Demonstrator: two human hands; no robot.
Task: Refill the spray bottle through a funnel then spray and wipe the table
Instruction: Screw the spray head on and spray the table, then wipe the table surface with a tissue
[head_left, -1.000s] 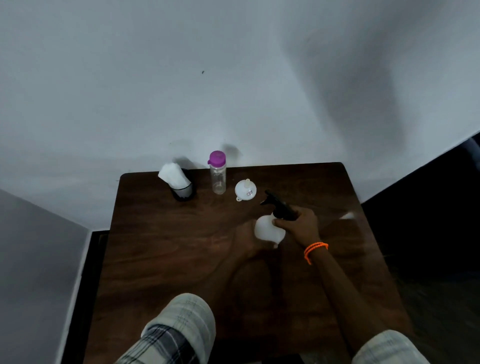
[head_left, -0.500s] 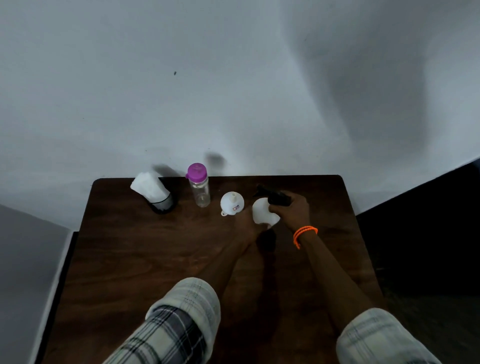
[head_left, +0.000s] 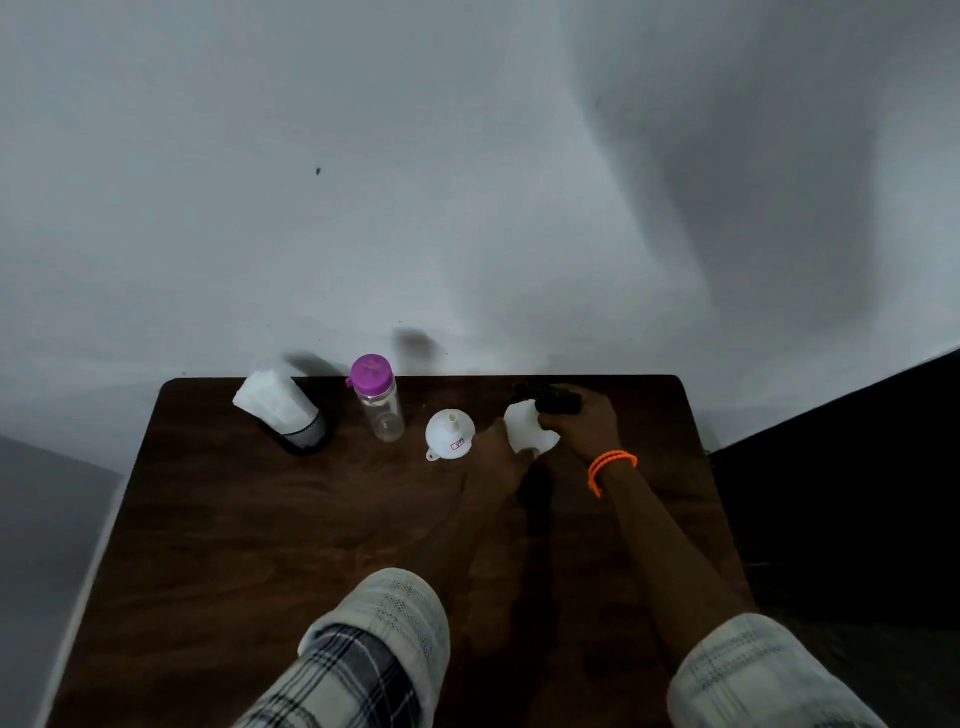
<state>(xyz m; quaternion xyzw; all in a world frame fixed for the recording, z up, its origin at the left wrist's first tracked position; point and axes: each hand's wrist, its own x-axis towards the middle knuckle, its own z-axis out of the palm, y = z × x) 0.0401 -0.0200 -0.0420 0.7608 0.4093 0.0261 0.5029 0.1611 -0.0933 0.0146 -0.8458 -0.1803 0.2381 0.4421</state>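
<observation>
Hands on spray bottle (head_left: 527, 431), upper right of centre.
Left hand (head_left: 498, 457) grips the white body, right hand (head_left: 584, 423) the black head; probably light, smooth plastic.

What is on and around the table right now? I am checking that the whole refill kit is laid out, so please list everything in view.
spray bottle: 1, white body with black spray head, far right part of the table, held in both hands
funnel: 1, white, mouth down with spout up, just left of the spray bottle
water bottle: 1, clear with a purple cap, upright, left of the funnel
wipes: 1 bundle, white, sticking out of the cup
cup: 1, black mesh, far left of the row
table: 1, dark brown wood, against the wall
wall: 1, white
wristband: 1, orange, right wrist
left hand: holds the bottle body
right hand: grips the spray head
</observation>
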